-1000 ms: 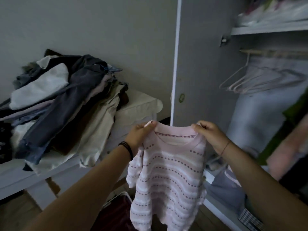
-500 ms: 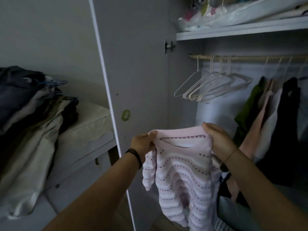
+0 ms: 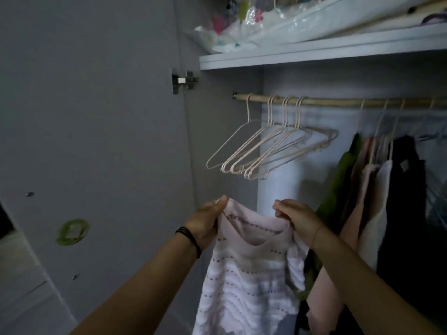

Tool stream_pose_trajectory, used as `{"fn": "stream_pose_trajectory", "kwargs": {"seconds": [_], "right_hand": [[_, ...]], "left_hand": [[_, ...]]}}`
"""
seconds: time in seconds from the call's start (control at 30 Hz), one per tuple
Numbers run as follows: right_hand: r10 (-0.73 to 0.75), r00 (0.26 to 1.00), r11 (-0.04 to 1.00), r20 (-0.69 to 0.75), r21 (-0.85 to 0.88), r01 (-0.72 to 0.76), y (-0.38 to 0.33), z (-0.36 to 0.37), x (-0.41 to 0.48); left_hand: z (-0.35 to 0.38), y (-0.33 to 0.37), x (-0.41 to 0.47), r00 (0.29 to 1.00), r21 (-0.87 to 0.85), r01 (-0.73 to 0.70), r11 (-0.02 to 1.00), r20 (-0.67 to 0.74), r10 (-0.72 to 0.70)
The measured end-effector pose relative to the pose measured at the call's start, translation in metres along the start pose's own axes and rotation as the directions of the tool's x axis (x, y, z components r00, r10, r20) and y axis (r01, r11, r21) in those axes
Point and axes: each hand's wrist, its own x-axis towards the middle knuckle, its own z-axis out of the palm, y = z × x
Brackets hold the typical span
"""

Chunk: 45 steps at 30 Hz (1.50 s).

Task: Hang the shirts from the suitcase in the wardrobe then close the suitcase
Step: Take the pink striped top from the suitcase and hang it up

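Note:
A pink striped knitted shirt [image 3: 249, 276] hangs from both my hands in front of the open wardrobe. My left hand [image 3: 205, 223] pinches its left shoulder and my right hand [image 3: 295, 218] pinches its right shoulder. Above the shirt, several empty pale hangers [image 3: 263, 151] hang on the wooden rail [image 3: 338, 102] at its left end. The suitcase is out of view.
Hung clothes [image 3: 387, 204], green, pink, white and black, fill the rail's right part. The open wardrobe door [image 3: 96, 141] stands at the left. A shelf [image 3: 314, 54] above the rail carries plastic-wrapped bundles [image 3: 278, 22].
My view has swung right, from the clothes pile beside the wardrobe to its inside. Both hands have carried the shirt closer to the rail and the empty hangers.

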Motion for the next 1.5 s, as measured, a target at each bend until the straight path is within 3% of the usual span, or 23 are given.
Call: {"fn": "stream_pose_trajectory", "kwargs": {"seconds": [0.17,0.33,0.43,0.53,0.8,0.93,1.03,1.23,1.5], "right_hand": [[0.027,0.990,0.986,-0.140,0.164,-0.003,-0.042,-0.003,0.094],[0.070,0.974,0.927,-0.218,0.374,0.017,-0.080,-0.003,0.165],[0.128,0.938,0.947,-0.323,0.320,-0.019,-0.087,-0.003,0.193],[0.176,0.925,0.945,-0.338,0.320,-0.063,-0.087,-0.002,0.210],[0.023,0.880,0.977,-0.474,0.199,0.082,-0.085,-0.003,0.218],[-0.052,0.889,0.955,-0.456,0.236,0.177,-0.088,-0.011,0.206],[-0.126,0.864,0.966,-0.488,0.139,0.219,-0.092,-0.019,0.189],[-0.213,0.866,0.940,-0.453,0.146,0.308,-0.101,-0.033,0.146],[-0.280,0.942,0.900,-0.186,0.290,0.325,-0.075,-0.038,0.075]], "left_hand": [[0.004,0.010,0.047,0.995,0.053,-0.088,0.995,0.055,0.085],[0.004,0.021,0.080,0.992,0.039,-0.080,0.996,0.103,0.075],[-0.002,0.027,0.101,0.993,0.024,-0.065,0.998,0.105,0.062],[-0.009,0.028,0.121,0.993,-0.008,-0.039,0.999,0.112,0.039],[-0.010,0.020,0.148,0.986,-0.078,0.032,0.996,0.164,-0.019],[-0.003,0.020,0.153,0.987,-0.056,0.041,0.998,0.160,-0.031],[0.005,0.020,0.154,0.982,-0.091,0.075,0.993,0.177,-0.058],[0.018,0.011,0.145,0.987,-0.097,0.107,0.990,0.130,-0.094],[0.034,0.005,0.110,0.994,-0.047,0.104,0.993,0.030,-0.102]]}}
